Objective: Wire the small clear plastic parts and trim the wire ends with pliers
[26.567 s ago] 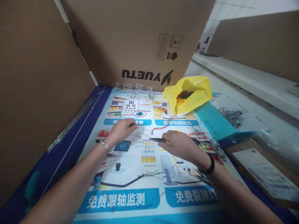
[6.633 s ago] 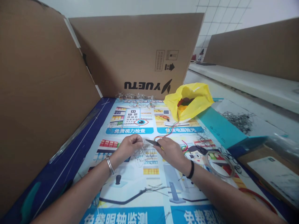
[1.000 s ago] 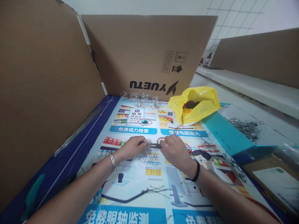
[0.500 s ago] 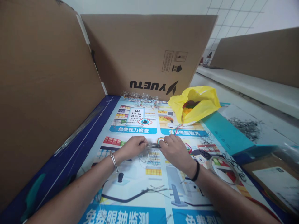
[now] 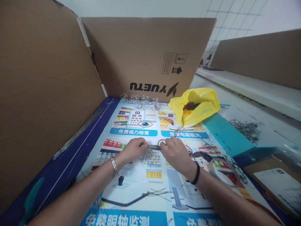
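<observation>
I find the fine wire tangle (image 5: 148, 157) at the middle of my view, hanging just below the space between the 2 hands, above the printed sheet (image 5: 125, 196). It sits at the fingertips of the left hand (image 5: 134, 149), whose fingers are pinched closed, seemingly on a thin strand of it; the strand is too small for me to be sure. The pliers (image 5: 154, 147) bridge the gap, tips reaching the left fingertips. The right hand (image 5: 176, 154) has its fingers curled closed around the handles, palm down.

As for progress, I judge this tangle to be mid-handling, since hand and pliers meet at it. A heap of wire pieces (image 5: 141, 98) lies at the far edge, against the cardboard panel (image 5: 145, 44), while loose dark wires (image 5: 158, 192) lie nearer me. I can't tell which of these are finished.

Farther out, coloured cords (image 5: 180, 129) run from the yellow bag (image 5: 208, 108) toward the right hand. The clear ring (image 5: 212, 168) lies beside the right forearm, and beyond the teal board (image 5: 231, 138) I see a dark wire pile (image 5: 248, 129).
</observation>
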Demonstrator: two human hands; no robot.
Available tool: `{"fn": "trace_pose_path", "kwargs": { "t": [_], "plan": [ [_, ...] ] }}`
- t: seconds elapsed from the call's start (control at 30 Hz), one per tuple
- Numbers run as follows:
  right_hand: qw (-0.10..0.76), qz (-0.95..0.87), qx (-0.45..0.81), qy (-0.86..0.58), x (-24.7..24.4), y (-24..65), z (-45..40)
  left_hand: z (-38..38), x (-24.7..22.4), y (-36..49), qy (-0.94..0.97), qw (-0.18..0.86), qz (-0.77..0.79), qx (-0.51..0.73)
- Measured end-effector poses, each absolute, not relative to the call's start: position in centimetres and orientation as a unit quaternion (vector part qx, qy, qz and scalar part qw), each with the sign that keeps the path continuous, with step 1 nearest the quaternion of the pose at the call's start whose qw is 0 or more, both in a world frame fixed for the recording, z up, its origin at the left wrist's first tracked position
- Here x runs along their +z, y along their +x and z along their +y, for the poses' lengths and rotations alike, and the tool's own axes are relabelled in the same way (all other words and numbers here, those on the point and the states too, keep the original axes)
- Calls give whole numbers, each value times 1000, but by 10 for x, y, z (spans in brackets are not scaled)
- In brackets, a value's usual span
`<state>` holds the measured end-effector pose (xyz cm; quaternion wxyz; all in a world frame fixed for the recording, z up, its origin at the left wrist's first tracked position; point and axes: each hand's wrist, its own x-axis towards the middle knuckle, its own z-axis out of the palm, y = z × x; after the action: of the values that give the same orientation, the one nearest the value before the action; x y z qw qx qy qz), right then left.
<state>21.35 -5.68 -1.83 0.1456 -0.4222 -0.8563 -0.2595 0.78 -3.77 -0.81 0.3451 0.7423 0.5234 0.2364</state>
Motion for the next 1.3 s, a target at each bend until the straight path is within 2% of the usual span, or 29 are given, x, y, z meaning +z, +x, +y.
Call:
{"fn": "trace_pose_path", "kwargs": {
  "t": [0.73, 1.3],
  "plan": [
    [136, -844, -271, -442, -22, 210, -60, -37, -10, 10, 718, 370, 535, 247],
    [145, -852, -218, -454, -24, 209, -59, -36, -7, 7, 726, 398, 503, 247]
  ]
}}
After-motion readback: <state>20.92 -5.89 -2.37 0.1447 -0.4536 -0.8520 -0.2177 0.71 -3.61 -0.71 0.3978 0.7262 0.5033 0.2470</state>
